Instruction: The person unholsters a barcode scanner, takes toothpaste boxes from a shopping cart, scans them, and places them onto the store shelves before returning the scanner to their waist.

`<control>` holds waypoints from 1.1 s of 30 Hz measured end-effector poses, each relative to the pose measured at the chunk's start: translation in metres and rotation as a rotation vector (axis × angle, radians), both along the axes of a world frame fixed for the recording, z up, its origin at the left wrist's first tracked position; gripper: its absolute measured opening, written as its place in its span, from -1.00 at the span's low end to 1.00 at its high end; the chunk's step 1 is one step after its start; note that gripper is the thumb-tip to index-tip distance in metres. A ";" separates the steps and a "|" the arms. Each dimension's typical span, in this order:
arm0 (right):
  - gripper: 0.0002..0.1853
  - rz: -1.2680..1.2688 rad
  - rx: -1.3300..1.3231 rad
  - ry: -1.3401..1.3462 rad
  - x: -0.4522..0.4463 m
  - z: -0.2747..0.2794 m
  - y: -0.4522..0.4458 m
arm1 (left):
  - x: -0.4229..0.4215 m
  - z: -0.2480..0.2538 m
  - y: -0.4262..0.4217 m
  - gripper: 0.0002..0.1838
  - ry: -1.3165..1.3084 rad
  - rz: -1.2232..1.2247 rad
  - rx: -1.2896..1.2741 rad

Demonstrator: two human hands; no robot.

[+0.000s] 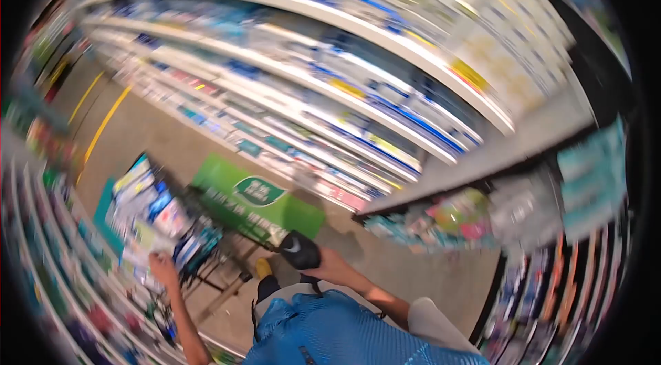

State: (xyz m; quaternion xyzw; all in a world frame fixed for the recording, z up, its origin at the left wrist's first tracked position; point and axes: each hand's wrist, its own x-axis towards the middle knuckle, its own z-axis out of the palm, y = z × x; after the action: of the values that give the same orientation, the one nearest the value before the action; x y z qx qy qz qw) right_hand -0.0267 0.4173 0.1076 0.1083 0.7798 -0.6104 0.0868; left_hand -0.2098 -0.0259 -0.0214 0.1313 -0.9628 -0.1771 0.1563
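Observation:
My right hand (pixel 334 265) is closed around a dark, rounded hand-held device (pixel 299 250) with a pale curved mark, perhaps a scanner; blur hides its details. At the lower left, my left hand (pixel 164 269) has its fingers curled at the near edge of the piled packages (pixel 162 203). What those fingers hold is too blurred to make out. The white and blue packages lie on a dark-framed cart (pixel 206 272). Just beyond the device is a green panel (pixel 258 196) with a darker oval label and white lettering.
Long white shelves (pixel 275 66) packed with boxes run across the top. More stocked shelves (pixel 48 255) line the left side, others (pixel 551 289) the lower right. Bagged goods (pixel 523 207) hang at a shelf end. Yellow lines (pixel 103 124) mark the brown floor (pixel 406 269).

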 end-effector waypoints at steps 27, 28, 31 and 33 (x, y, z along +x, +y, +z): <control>-0.41 -0.587 -0.002 -0.160 0.087 0.023 -0.048 | -0.071 0.086 0.355 -0.76 -0.014 -1.064 0.612; -0.41 -0.648 -0.029 -0.187 0.093 0.022 -0.041 | -0.074 0.082 0.393 -0.79 -0.071 -1.113 0.558; -0.45 -0.756 -0.056 -0.142 0.121 -0.003 -0.023 | -0.073 0.073 0.496 -0.77 -0.040 -1.264 0.411; -0.50 -0.840 -0.112 -0.151 0.133 0.004 -0.007 | -0.075 0.049 0.552 -0.75 0.005 -1.310 0.329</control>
State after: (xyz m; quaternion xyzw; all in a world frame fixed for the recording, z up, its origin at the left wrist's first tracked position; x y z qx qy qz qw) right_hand 0.1065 0.4100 0.1112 0.4559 0.6252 -0.6244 -0.1065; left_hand -0.2852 0.5259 0.0281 -0.4581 -0.8037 -0.3798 -0.0032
